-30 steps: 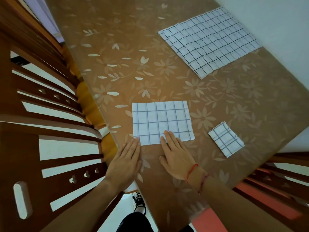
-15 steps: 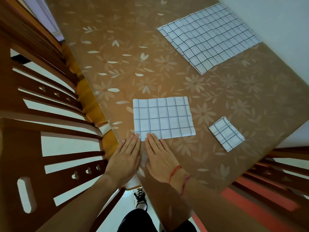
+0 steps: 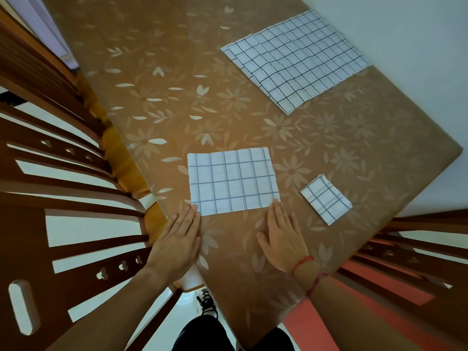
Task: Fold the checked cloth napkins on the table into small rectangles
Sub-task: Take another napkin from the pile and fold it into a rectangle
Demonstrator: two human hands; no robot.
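A half-folded checked napkin (image 3: 233, 182) lies flat near the table's front edge. My left hand (image 3: 178, 243) rests flat, fingers together, its tips touching the napkin's near left corner. My right hand (image 3: 282, 236) lies flat with its fingertips at the near right corner. Neither hand grips the cloth. A small folded checked rectangle (image 3: 326, 199) sits to the right of it. A stack of larger unfolded checked napkins (image 3: 296, 59) lies at the far right of the table.
The table (image 3: 177, 84) has a tan flowered cover. Wooden chair backs (image 3: 63, 198) stand close on the left, and another chair (image 3: 405, 249) at the lower right. A white wall runs along the right. My shoe (image 3: 207, 301) shows below the table edge.
My right hand slid from beside the left hand rightwards along the napkin's near edge to its right corner. The left hand stayed at the left corner.
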